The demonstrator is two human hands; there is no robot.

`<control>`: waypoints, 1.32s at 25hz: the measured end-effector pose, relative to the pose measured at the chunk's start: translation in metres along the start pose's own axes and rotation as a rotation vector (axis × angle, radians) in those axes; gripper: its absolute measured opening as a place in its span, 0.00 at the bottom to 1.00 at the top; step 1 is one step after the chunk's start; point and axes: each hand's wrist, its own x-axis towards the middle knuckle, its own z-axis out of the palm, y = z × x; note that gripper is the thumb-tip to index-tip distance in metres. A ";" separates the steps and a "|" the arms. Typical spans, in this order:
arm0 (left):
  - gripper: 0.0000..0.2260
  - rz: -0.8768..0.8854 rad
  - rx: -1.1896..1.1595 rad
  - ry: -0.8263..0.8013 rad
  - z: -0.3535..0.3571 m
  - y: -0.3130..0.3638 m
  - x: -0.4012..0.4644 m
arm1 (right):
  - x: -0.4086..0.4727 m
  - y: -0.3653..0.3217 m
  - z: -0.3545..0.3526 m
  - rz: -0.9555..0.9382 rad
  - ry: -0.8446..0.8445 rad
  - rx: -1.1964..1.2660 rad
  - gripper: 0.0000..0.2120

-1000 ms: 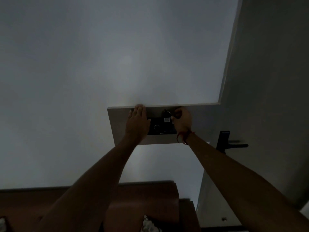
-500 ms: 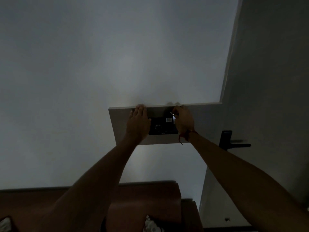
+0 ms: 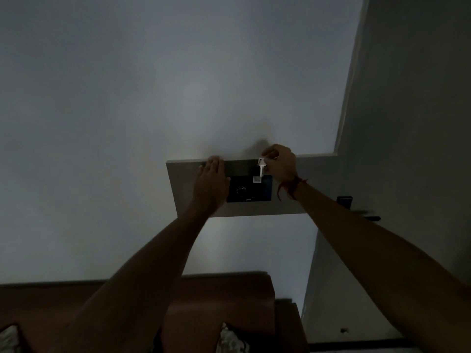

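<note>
A grey wall shelf [image 3: 285,207] juts from the white wall at arm's length above me. On its face or underside sits a black box with a round dial [image 3: 248,191]. My left hand [image 3: 210,183] rests flat on the shelf, fingers straight, just left of the box. My right hand [image 3: 281,163] is raised at the shelf's top edge and pinches a small white plug-like piece [image 3: 261,166], from which a short white strip hangs down to a white tag on the box. A red thread is tied round my right wrist.
A grey door [image 3: 407,149] with a dark lever handle [image 3: 356,207] stands at the right. Below are a brown wooden headboard [image 3: 224,296] and patterned cushions [image 3: 232,338]. The room is dim.
My right hand rose from the top right corner of the black box to the shelf's upper edge, drawing the small white piece up with it. My left hand stayed flat on the shelf.
</note>
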 end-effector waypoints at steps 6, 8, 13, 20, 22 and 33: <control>0.28 -0.005 0.002 -0.005 0.001 0.000 0.000 | -0.023 0.005 0.013 0.220 0.020 0.352 0.07; 0.28 0.000 0.010 -0.004 0.002 -0.001 0.000 | -0.027 0.008 0.011 0.220 0.037 0.437 0.07; 0.28 0.000 0.016 -0.002 0.002 -0.001 0.001 | -0.022 0.005 0.013 0.198 0.028 0.503 0.07; 0.28 0.004 0.016 0.000 0.002 -0.001 0.000 | -0.011 0.000 0.021 0.008 0.026 0.199 0.04; 0.28 0.006 0.012 0.003 0.003 -0.001 0.000 | -0.012 -0.003 0.021 -0.114 -0.036 0.080 0.06; 0.26 0.007 -0.007 0.016 0.002 -0.002 -0.002 | -0.023 0.006 0.014 -0.014 0.131 0.052 0.10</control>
